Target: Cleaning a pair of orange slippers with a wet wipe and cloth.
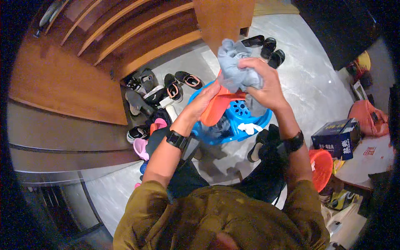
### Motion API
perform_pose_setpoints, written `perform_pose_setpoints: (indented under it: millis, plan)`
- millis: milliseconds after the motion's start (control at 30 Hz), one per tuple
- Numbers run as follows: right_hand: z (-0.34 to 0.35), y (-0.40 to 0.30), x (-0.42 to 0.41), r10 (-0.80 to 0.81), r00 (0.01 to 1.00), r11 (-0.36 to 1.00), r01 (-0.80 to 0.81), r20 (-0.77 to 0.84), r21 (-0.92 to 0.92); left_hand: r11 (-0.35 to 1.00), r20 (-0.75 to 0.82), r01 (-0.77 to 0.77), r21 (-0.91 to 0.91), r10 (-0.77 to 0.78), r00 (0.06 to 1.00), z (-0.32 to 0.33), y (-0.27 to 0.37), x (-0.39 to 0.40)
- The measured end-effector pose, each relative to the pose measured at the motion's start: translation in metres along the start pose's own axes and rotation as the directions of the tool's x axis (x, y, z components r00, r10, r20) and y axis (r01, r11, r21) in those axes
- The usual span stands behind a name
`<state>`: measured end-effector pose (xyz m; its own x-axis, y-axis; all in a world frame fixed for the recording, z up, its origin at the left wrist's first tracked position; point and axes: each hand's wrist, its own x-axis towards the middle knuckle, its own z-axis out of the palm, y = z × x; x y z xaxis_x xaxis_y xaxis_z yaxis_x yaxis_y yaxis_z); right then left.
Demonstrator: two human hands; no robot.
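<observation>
My left hand (201,101) grips an orange slipper (214,111) from its left side, above a blue mop bucket (229,137). A bunched, wet-looking grey-blue cloth (232,64) is in my right hand (267,86), pressed against the far end of the slipper. The cloth covers that end, and part of it hangs down on the right. Below, the bucket holds dark water (214,128) and has a round perforated basket (240,107). A small white rag (249,128) lies over its near right rim.
A wooden shoe cabinet (150,59) stands at the far left, with black shoes (173,87) on the floor before it. More black shoes (268,47) sit beyond the bucket. Pink footwear (141,149) lies by my left leg. At right are a red basket (323,170) and a dark blue box (337,137).
</observation>
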<state>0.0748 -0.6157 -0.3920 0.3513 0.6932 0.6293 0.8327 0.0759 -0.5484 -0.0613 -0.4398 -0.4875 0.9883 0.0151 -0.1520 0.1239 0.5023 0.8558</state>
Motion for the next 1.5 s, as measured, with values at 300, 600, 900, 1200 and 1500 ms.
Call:
perform_pose_setpoints:
  millis: [300, 600, 900, 1200, 1500]
  plan:
    - [-0.013, 0.036, -0.014, 0.145, 0.987, 0.961, -0.158, -0.072, -0.229, 0.999, 0.038, 0.032, -0.024, -0.031, 0.999, 0.002, 0.010, -0.012]
    - [-0.036, 0.046, -0.019, 0.416, 0.814, 0.872, -0.483, -0.404, -0.076, 0.999, 0.098, -0.003, -0.053, 0.008, 0.995, -0.003, 0.015, -0.010]
    - [-0.018, 0.001, -0.004, -0.088, 0.975, 0.991, 0.065, -0.202, -0.118, 0.971, 0.066, -0.110, 0.210, 0.098, 0.993, 0.010, 0.013, -0.001]
    - [-0.018, 0.048, -0.014, 0.519, 0.817, 0.855, -0.493, -0.252, 0.162, 0.943, 0.120, -0.141, 0.303, 0.109, 0.987, 0.027, 0.024, -0.009]
    - [-0.005, 0.061, -0.025, 0.600, 0.783, 0.757, -0.488, -0.166, 0.434, 0.968, 0.098, 0.058, -0.244, -0.035, 0.995, 0.003, 0.019, -0.014]
